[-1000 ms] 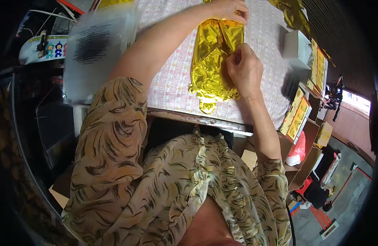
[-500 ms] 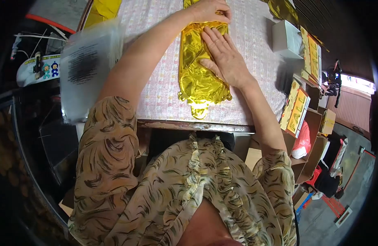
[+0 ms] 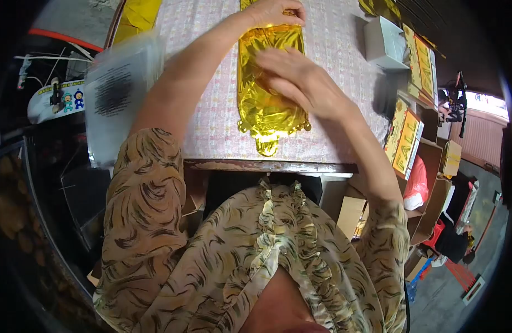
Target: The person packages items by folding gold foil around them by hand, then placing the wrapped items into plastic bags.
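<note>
A flat, folded gold foil balloon (image 3: 270, 114) lies lengthwise on the cloth-covered table, its rounded tab pointing toward me near the front edge. My left hand (image 3: 275, 14) is at its far part, fingers curled in against the foil and closed on it. Over the middle of the balloon is my right hand (image 3: 308, 83), palm down with fingers stretched out and slightly blurred. Creases run across the shiny surface beneath it.
Clear plastic sleeves (image 3: 117, 100) are stacked by my left forearm. More gold foil (image 3: 136, 22) lies at the far left. A white box (image 3: 384, 43) and boxes lettered "FALL" (image 3: 405, 139) line the right side. The table's front edge (image 3: 267, 165) is close to my body.
My right hand has lifted from a flat press on the foil and shifted slightly left across it, its fingers now blurred. My left hand stays at the far end of the balloon.
</note>
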Available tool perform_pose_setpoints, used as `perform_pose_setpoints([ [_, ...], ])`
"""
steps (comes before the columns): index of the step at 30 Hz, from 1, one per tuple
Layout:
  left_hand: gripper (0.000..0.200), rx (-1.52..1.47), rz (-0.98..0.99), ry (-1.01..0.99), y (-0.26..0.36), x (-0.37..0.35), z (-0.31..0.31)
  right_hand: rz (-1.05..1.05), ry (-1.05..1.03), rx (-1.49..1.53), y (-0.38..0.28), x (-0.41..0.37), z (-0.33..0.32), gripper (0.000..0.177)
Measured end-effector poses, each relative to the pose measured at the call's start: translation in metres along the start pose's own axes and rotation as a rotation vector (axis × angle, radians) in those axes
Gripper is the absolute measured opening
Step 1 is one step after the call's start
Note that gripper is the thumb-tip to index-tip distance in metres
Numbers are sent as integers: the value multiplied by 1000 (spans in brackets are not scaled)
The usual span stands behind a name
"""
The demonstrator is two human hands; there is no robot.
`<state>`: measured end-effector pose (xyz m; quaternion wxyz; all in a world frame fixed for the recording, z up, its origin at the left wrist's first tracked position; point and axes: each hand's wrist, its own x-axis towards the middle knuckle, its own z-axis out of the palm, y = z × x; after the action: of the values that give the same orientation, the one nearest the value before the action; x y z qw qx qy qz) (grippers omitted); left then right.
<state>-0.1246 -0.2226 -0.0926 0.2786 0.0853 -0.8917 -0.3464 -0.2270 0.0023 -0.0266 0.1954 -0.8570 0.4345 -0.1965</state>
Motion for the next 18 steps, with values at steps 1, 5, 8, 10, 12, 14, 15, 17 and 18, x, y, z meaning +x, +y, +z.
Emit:
perform_pose_setpoints([
  [1, 20, -4, 2, -8, 0, -1, 4, 8, 4, 2, 7, 13, 9, 56],
  [5, 18, -47, -2, -25, -2, 0, -2, -75, -17, -197, 16, 26, 55, 64],
  [8, 19, -16, 27, -14, -5, -1, 0, -186, -58, -49, -24, -3, 61, 60],
  [10, 19, 22, 57, -5, -6, 2, -2, -192, -101, 194, -28, -11, 41, 53],
  [12, 19, 30, 28, -25, -5, 1, -5, -116, 28, 361, -3, -19, 23, 33],
  [14, 19, 31, 1, -48, -2, -1, -1, 207, 418, -97, 21, -13, 9, 38],
  [15, 19, 14, 34, -34, -3, -1, -1, 205, 422, -102, 33, -9, 8, 38],
  [17, 19, 5, 69, -20, -4, 1, -4, 109, 351, -395, 50, -2, 9, 41],
  [18, 18, 7, 53, -16, -3, 0, -2, 114, 323, -392, 52, -1, 14, 46],
])
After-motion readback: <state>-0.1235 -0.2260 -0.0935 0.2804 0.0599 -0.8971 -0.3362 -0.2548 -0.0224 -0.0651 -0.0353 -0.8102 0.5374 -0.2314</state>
